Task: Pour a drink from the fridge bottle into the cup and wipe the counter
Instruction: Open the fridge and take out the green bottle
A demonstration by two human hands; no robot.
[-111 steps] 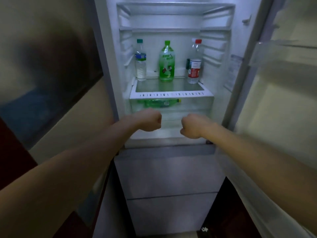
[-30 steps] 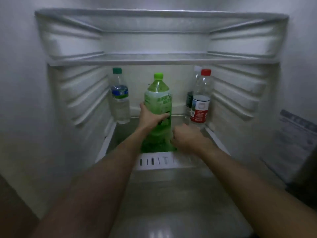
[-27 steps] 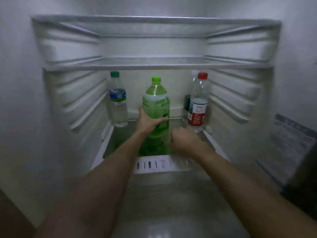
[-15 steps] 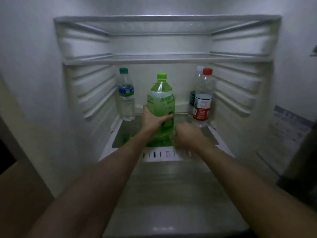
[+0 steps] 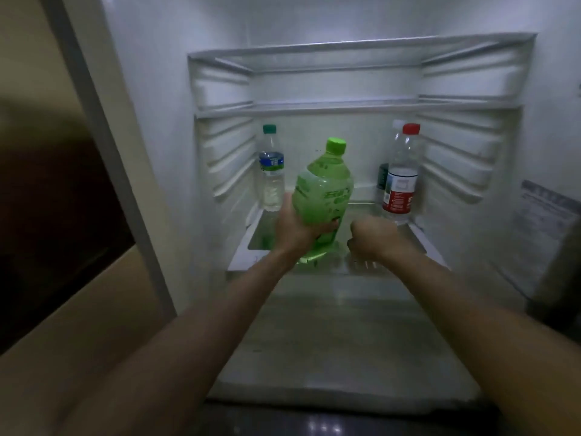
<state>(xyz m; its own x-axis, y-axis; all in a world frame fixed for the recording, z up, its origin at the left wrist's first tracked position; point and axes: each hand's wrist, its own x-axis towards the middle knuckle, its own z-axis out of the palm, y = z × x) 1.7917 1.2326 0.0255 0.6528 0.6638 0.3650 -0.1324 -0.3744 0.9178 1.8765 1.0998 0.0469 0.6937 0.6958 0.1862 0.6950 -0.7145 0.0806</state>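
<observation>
- The left hand has its fingers clamped round the lower body of the green bottle. The bottle is tilted, its cap leaning up and to the right of the fingers.
- The bottle's base sits low over the white slotted front rim of the shelf; whether it touches is unclear.
- The right hand is just right of the bottle, fingers curled together on nothing.
- Open room lies above the fingers, up to the upper shelf.
- Left of the fingers stands a clear teal-capped bottle, and right of them a clear red-capped bottle. Both are upright and apart from the green bottle.
- The fridge walls are ribbed white plastic, and the green bottle is smooth and translucent.
</observation>
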